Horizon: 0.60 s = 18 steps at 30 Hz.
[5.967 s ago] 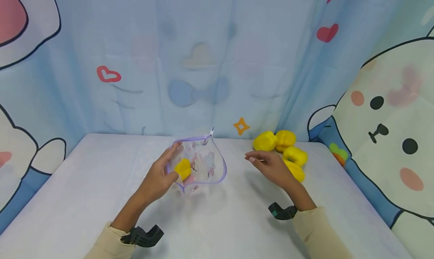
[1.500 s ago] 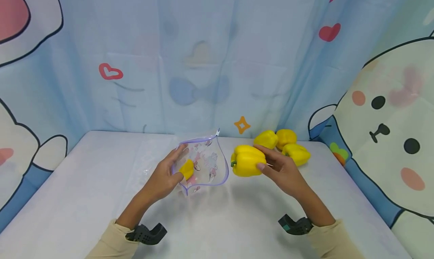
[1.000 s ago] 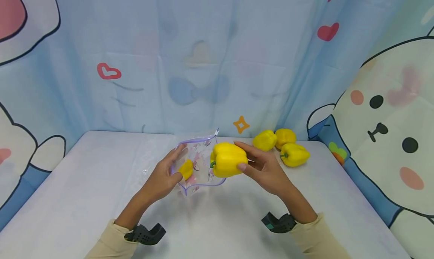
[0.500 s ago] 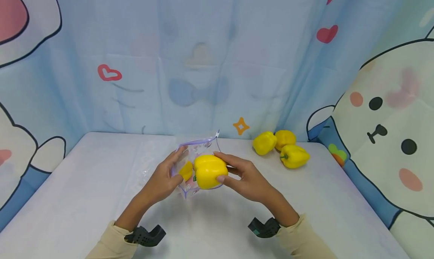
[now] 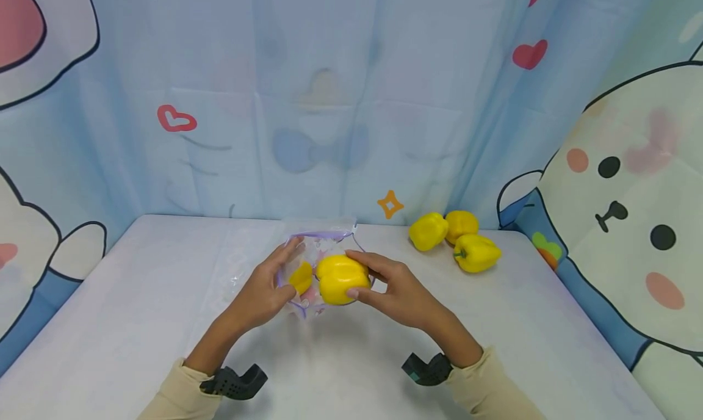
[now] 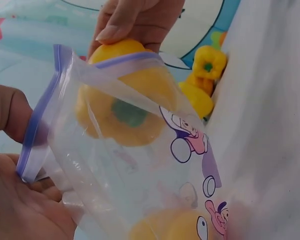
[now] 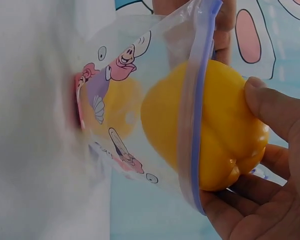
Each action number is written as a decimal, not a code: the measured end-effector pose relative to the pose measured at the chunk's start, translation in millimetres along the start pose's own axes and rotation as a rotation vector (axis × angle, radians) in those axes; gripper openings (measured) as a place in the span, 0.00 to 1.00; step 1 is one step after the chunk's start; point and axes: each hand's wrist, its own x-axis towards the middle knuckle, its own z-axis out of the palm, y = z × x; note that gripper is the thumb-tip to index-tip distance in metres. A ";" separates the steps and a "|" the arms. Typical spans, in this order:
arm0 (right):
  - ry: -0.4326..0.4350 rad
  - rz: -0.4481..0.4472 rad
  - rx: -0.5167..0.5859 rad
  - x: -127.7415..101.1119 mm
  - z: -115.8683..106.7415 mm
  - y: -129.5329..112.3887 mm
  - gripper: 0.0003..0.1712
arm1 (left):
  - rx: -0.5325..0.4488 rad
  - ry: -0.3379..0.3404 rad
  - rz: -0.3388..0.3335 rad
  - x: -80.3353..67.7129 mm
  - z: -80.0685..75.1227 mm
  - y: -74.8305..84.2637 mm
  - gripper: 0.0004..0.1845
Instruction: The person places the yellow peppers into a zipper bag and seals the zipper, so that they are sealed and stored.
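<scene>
"Pepper [image 5: 345,281] is being held where?"
"Lower centre of the head view, partly inside the bag [image 6: 134,170]; the right hand [image 5: 398,290] is gripping it."
"And the left hand [image 5: 265,290]?"
"It is pinching the bag's left side."

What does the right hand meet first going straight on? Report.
The right hand would likely meet the purple rim of the clear plastic bag first; the yellow bell pepper it holds sits partly inside. Depth is unclear.

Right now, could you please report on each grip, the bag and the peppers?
Right grip holds yellow pepper, partway inside bag. Left grip holds bag rim. Second pepper inside, three peppers outside. Nothing visibly blocking.
</scene>
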 end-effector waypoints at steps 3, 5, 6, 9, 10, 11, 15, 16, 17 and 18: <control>-0.004 0.017 -0.039 0.0 -0.9 0.5 0.36 | -0.001 -0.027 0.005 -0.2 -1.2 1.0 0.42; -0.004 0.025 -0.079 0.0 -1.7 0.5 0.35 | -0.009 -0.044 0.023 -0.2 -2.1 1.3 0.43; -0.003 0.027 -0.104 -0.1 -2.1 0.6 0.35 | -0.014 -0.050 0.034 -0.2 -2.5 1.3 0.43; 0.003 0.030 -0.174 -0.2 -2.9 1.0 0.34 | -0.039 -0.069 0.053 -0.2 -2.8 1.0 0.43; 0.004 0.031 -0.188 -0.1 -3.1 1.3 0.34 | -0.045 -0.075 0.058 -0.1 -2.8 0.8 0.42; 0.004 0.034 -0.201 -0.2 -3.1 1.7 0.33 | -0.049 -0.080 0.059 0.0 -2.6 0.5 0.42; -0.007 0.048 -0.201 -0.1 -2.6 3.2 0.32 | -0.037 -0.088 0.063 -0.3 -2.3 -0.1 0.42; -0.008 0.050 -0.197 -0.2 -2.4 3.4 0.31 | -0.037 -0.086 0.064 -0.4 -2.3 -0.2 0.42; -0.008 0.048 -0.196 -0.3 -2.3 3.6 0.31 | -0.030 -0.081 0.063 -0.7 -2.4 -0.2 0.42; -0.006 0.044 -0.194 -0.5 -2.3 3.5 0.31 | -0.026 -0.075 0.064 -1.0 -2.5 0.0 0.42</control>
